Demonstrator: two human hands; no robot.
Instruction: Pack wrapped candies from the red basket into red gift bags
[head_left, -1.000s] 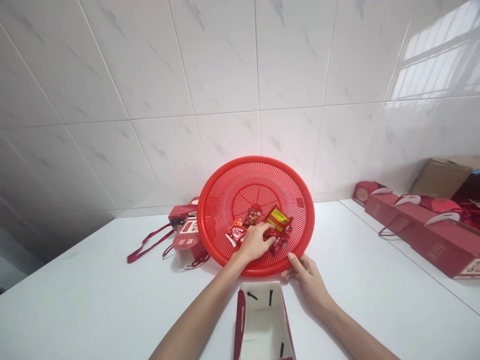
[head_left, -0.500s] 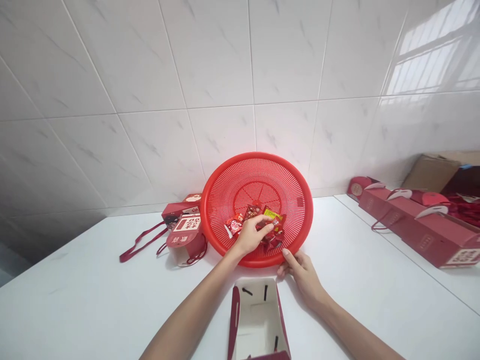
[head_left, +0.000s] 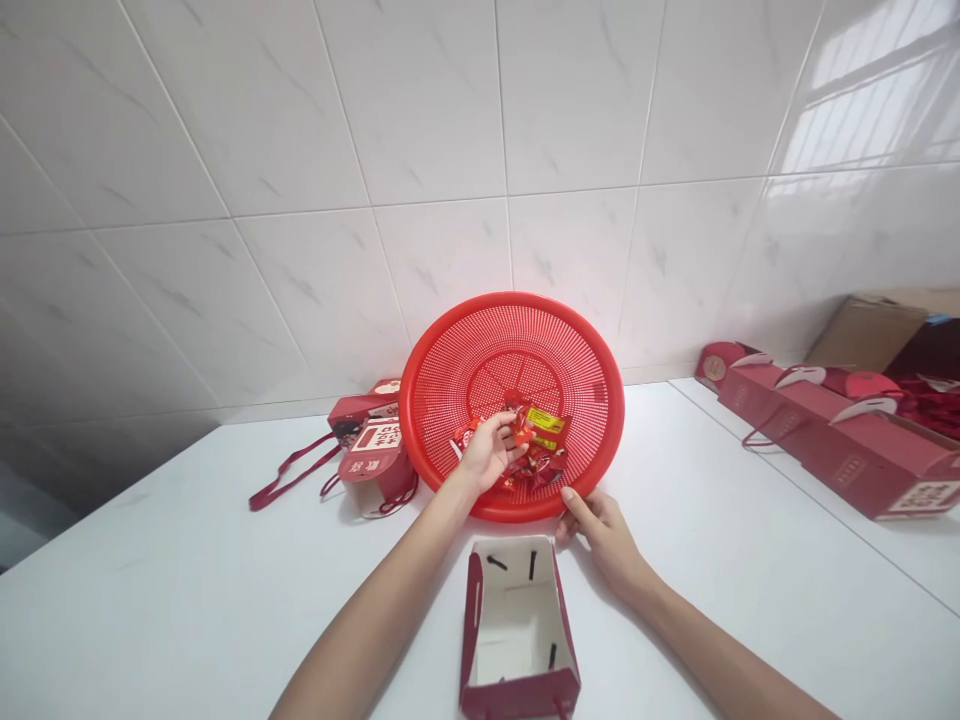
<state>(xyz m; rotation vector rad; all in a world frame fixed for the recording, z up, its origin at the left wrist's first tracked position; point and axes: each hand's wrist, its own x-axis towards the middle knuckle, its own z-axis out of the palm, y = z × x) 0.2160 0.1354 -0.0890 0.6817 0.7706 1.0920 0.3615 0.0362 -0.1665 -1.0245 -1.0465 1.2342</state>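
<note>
A red plastic colander (head_left: 450, 335) leans tilted against the wall, with several shiny red wrapped candies (head_left: 546, 466) at its bottom, one bearing a yellow label. My left hand (head_left: 489, 452) is inside it, palm partly turned up, the fingers curled on a small orange-red wrapped candy (head_left: 523, 430). At the colander's front right rim, my right hand (head_left: 604, 540) grips the edge, thumb on top and fingers below. An open dark-red carton (head_left: 517, 625) with a white inside stands between my forearms; black strips show on its inner walls.
Dark-red gift boxes (head_left: 375, 465) with cord handles and a ribbon (head_left: 289, 475) lie left of the colander. A row of similar boxes (head_left: 832, 430) stands on the right, before a brown cardboard box (head_left: 866, 330). White tiled wall (head_left: 450, 120) rises behind the white table (head_left: 187, 570).
My left hand has lifted slightly off the pile and turned its palm upward, now with an orange-red candy in its fingers. My right hand stays at the rim. The view has shifted slightly.
</note>
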